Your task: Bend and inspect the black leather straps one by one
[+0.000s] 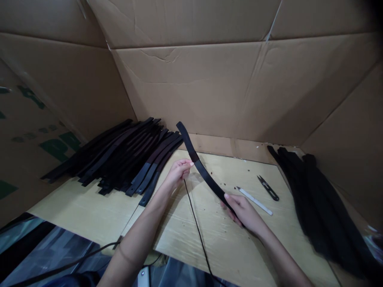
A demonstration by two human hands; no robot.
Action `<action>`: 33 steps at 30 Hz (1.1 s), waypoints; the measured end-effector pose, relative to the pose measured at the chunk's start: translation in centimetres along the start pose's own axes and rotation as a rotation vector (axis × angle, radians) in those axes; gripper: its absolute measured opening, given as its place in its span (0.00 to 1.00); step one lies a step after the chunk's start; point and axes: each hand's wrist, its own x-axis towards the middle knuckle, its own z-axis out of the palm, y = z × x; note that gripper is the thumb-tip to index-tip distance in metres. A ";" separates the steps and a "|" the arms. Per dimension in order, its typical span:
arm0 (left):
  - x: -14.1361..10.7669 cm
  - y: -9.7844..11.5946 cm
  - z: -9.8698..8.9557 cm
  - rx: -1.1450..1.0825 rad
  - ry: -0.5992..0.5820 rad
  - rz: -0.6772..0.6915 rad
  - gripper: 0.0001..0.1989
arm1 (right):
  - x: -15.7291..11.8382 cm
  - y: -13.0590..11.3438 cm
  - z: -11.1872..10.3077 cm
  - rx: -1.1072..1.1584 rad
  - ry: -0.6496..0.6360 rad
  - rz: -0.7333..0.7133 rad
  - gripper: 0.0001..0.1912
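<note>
A long, narrow black strap (209, 179) slants across the middle of the view, its far end raised and curved toward the cardboard wall. My right hand (239, 209) is closed around its near part, thumb on top. My left hand (181, 171) is closed in a pinch, fingertips touching the strap's left edge beside a dull brownish section. What sits inside those fingers is hidden. A thin black cord (195, 217) runs from beneath my left hand down to the bottom edge.
Many similar straps (119, 151) lie heaped on the left. Black thread snips (268, 188) and a white pen-like stick (255, 200) rest right of my hands. More black straps (317, 199) drape along the right. Cardboard walls (191, 87) enclose the wooden tabletop (191, 235).
</note>
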 end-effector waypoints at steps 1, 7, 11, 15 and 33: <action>0.0 0.0 -0.1 -0.025 -0.009 -0.003 0.12 | -0.1 0.0 0.0 0.066 -0.036 0.016 0.28; 0.1 0.1 -0.2 -0.219 -0.131 -0.024 0.13 | -0.6 -0.1 -0.1 0.364 -0.239 0.037 0.27; -0.1 0.1 -0.4 -0.261 -0.285 -0.045 0.18 | -1.0 -0.3 -0.2 0.497 -0.366 0.101 0.26; -0.3 0.2 -0.8 -0.247 -0.333 -0.048 0.20 | -1.2 -0.6 -0.1 0.549 -0.443 0.147 0.27; 0.5 -0.6 0.6 0.033 0.040 -0.083 0.06 | 1.0 1.0 -0.2 -0.301 0.317 -0.273 0.18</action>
